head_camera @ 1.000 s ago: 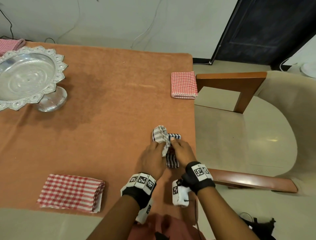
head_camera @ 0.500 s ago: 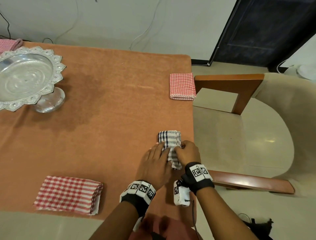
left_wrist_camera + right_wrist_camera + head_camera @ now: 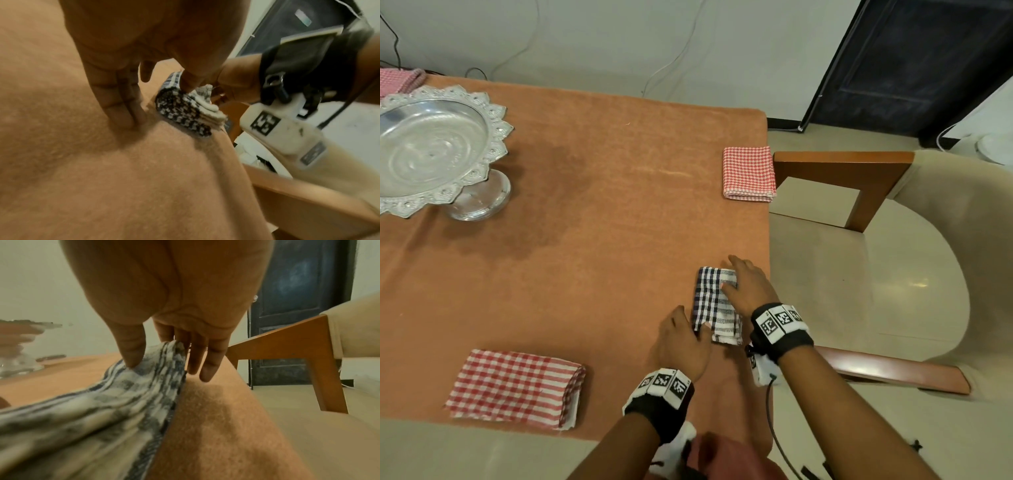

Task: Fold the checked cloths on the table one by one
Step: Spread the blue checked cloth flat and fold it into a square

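The folded blue checked cloth (image 3: 717, 305) lies flat near the table's (image 3: 585, 205) right edge (chair side). The right hand (image 3: 748, 287) presses it with straight fingers; the left hand (image 3: 683, 342), fingers straight, touches its near left corner.

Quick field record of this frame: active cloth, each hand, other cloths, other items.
active cloth: dark blue checked cloth, folded, near table's right edge
left hand: thumb on cloth's near corner
right hand: flat, pressing cloth's right side
other cloths: red checked cloth near-left; small-check red cloth far-right; both folded
other: silver pedestal tray
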Demonstrator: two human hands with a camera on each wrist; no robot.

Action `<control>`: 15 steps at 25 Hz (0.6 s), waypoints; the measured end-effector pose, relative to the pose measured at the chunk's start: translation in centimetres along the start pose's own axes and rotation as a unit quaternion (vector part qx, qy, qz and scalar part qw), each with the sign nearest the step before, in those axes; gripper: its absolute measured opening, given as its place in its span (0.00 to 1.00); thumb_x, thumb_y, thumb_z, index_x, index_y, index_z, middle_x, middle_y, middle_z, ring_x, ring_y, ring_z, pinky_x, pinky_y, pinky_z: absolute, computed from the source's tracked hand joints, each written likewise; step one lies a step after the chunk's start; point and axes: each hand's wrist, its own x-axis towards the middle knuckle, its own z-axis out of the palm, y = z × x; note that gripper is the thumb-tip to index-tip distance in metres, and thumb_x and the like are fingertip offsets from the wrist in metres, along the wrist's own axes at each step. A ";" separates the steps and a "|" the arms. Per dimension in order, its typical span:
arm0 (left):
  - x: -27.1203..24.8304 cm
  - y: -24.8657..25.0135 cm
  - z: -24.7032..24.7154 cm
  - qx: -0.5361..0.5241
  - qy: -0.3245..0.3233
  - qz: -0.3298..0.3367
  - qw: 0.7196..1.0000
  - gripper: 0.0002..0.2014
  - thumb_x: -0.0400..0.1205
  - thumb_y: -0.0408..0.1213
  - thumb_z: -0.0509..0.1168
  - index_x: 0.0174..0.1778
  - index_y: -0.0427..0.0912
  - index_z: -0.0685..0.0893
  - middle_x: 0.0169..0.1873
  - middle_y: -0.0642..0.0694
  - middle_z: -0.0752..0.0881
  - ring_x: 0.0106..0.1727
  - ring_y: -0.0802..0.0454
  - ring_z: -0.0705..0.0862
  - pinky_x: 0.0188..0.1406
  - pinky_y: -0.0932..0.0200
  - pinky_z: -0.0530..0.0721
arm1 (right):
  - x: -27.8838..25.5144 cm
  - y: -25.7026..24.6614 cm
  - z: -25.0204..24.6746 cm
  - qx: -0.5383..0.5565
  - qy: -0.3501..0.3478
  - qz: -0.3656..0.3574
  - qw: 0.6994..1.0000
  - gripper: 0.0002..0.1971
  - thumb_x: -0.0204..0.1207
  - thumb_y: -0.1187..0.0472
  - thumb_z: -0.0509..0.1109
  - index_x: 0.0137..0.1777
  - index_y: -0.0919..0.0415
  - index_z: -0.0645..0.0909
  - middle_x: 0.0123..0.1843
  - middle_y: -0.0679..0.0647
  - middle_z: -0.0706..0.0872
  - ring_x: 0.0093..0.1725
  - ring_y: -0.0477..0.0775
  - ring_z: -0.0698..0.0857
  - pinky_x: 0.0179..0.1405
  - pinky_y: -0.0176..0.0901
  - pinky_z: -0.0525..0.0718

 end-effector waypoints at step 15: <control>4.6 -1.6 -2.4 0.029 0.029 0.123 0.992 0.23 0.83 0.44 0.59 0.76 0.47 0.69 0.75 0.45 0.69 0.73 0.44 0.71 0.69 0.46 0.74 | -5.2 1.1 1.8 0.124 0.001 0.187 0.975 0.23 0.73 0.46 0.72 0.63 0.55 0.74 0.62 0.54 0.82 0.55 0.56 0.82 0.52 0.47 0.79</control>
